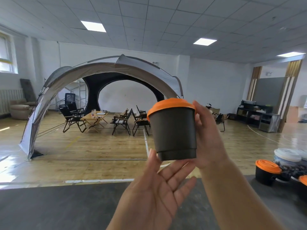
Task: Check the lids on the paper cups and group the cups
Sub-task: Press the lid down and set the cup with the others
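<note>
Right hand grip clasps a matte black tapered paper cup with smooth orange lid; left hand spread flat, thumb touching the cup's base.

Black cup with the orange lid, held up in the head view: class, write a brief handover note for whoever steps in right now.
Right hand: grip on the black cup, raised and upright, orange lid on.
Left hand: open, palm up just under the cup's base, holding nothing.
Other cups stand grouped at the dark table's right edge, one orange-lidded.
Done: several cups grouped.
Left: judge this lid's seating, then set the cup with the group.
</note>
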{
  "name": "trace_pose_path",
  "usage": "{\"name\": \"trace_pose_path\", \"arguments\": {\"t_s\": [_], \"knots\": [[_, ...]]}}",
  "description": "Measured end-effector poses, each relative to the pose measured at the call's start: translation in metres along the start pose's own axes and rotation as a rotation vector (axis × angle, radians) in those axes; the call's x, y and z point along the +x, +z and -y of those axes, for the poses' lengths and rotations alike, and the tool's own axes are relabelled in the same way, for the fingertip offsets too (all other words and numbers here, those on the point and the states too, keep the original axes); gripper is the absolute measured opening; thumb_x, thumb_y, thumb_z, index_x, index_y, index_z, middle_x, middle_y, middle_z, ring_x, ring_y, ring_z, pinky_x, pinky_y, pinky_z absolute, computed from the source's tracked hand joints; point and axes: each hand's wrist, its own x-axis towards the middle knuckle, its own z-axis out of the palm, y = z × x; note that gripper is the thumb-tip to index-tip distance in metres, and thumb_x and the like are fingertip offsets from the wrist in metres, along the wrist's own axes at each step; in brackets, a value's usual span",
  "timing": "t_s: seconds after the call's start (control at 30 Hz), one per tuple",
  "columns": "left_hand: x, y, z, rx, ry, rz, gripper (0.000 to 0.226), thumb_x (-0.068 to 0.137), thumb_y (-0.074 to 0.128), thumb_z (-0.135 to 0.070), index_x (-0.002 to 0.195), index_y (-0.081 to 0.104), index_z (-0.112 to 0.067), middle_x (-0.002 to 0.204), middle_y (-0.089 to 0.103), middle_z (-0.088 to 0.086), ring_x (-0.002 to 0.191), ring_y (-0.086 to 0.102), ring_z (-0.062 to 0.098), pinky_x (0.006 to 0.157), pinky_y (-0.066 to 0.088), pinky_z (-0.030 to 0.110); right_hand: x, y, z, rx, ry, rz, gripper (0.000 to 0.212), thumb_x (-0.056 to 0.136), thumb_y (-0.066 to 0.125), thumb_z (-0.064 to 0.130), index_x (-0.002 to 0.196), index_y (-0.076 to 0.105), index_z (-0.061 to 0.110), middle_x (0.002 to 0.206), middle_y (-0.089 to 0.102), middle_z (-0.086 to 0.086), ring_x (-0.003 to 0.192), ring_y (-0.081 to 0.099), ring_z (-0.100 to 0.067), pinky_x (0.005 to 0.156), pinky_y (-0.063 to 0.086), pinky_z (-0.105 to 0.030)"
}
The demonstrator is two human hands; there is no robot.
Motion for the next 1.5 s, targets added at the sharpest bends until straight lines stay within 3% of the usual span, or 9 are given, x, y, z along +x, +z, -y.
{"name": "trace_pose_path", "arguments": {"t_s": [0.2,0.3,0.43,0.73,0.87,1.0,1.17,1.37,1.5], "knots": [[0.002,-0.012,-0.013,-0.006,0.231,-0.076,0.071,0.029,0.099,-0.02,0.095,0.076,-0.004,0.106,0.068,0.029,0.087,0.072,0.034,0.06,0.061,0.041,0.008,0.005,-0.015,-0.046,-0.068,-0.034,0.054,0.089,0.05,0.052,0.129,0.059,0.017,0.123,0.065,-0.016,0.113,0.064,-0.032,0.095,0.052,-0.049],[-0.001,-0.023,-0.025,0.263,0.451,-0.251,0.063,0.058,0.086,-0.014,0.117,0.063,-0.015,0.093,0.074,0.008,0.084,0.071,0.02,0.07,0.06,0.036,0.003,0.018,-0.019,-0.286,-0.167,-0.073,0.064,0.071,0.064,0.066,0.123,0.06,0.029,0.126,0.065,-0.007,0.115,0.064,-0.025,0.1,0.048,-0.048],[-0.009,-0.028,-0.036,0.7,0.556,-0.222,0.076,0.051,0.076,-0.041,0.123,0.053,-0.035,0.104,0.072,-0.009,0.098,0.068,0.007,0.08,0.051,0.028,0.0,0.038,-0.027,-0.499,-0.179,-0.169,0.064,0.067,0.07,0.062,0.121,0.064,0.026,0.119,0.066,-0.006,0.112,0.064,-0.022,0.101,0.048,-0.051],[-0.001,-0.028,-0.045,0.057,0.071,0.033,0.048,0.048,0.09,-0.038,0.086,0.078,-0.012,0.109,0.069,0.025,0.087,0.073,0.029,0.067,0.062,0.041,0.016,0.029,-0.026,0.03,0.022,0.078,0.064,0.088,0.064,0.044,0.132,0.055,-0.001,0.127,0.061,-0.025,0.118,0.058,-0.038,0.101,0.047,-0.048],[0.005,-0.02,-0.026,0.138,0.18,0.031,0.049,0.06,0.085,-0.027,0.102,0.072,-0.006,0.111,0.069,0.025,0.087,0.073,0.028,0.07,0.061,0.037,0.015,0.003,-0.023,0.035,0.069,0.096,0.114,0.075,0.076,0.051,0.155,0.008,0.005,0.158,0.005,-0.028,0.139,0.018,-0.041,0.119,0.007,-0.058],[0.018,-0.008,0.002,0.376,0.406,-0.149,0.046,0.066,0.07,-0.029,0.109,0.063,-0.015,0.101,0.074,0.01,0.085,0.071,0.017,0.073,0.058,0.036,-0.001,-0.019,-0.002,-0.074,-0.026,0.058,0.099,0.074,0.072,0.059,0.148,0.031,0.008,0.143,0.047,-0.022,0.131,0.047,-0.038,0.106,0.041,-0.056],[0.05,0.021,0.071,0.838,0.633,-0.267,0.067,0.054,0.08,-0.042,0.114,0.05,-0.045,0.108,0.067,-0.008,0.082,0.069,0.002,0.065,0.051,0.014,-0.047,-0.075,0.044,-0.402,-0.162,-0.054,0.075,0.074,0.07,0.059,0.133,0.055,0.016,0.127,0.063,-0.016,0.121,0.06,-0.032,0.104,0.044,-0.056],[0.107,0.067,0.162,0.753,0.467,-0.145,0.068,0.056,0.072,-0.053,0.12,0.056,-0.037,0.106,0.072,-0.012,0.097,0.068,0.004,0.082,0.045,0.031,-0.08,-0.172,0.117,-0.238,-0.104,-0.143,0.048,0.088,0.06,0.043,0.117,0.063,0.006,0.118,0.062,-0.023,0.114,0.06,-0.039,0.098,0.048,-0.057],[0.141,0.083,0.205,0.797,0.41,-0.116,0.058,0.07,0.071,-0.028,0.126,0.055,-0.029,0.112,0.072,-0.001,0.105,0.068,0.015,0.086,0.047,0.031,-0.094,-0.222,0.146,-0.171,-0.007,-0.096,0.068,0.067,0.075,0.053,0.119,0.063,0.011,0.11,0.064,-0.02,0.102,0.063,-0.035,0.085,0.054,-0.046]]}}
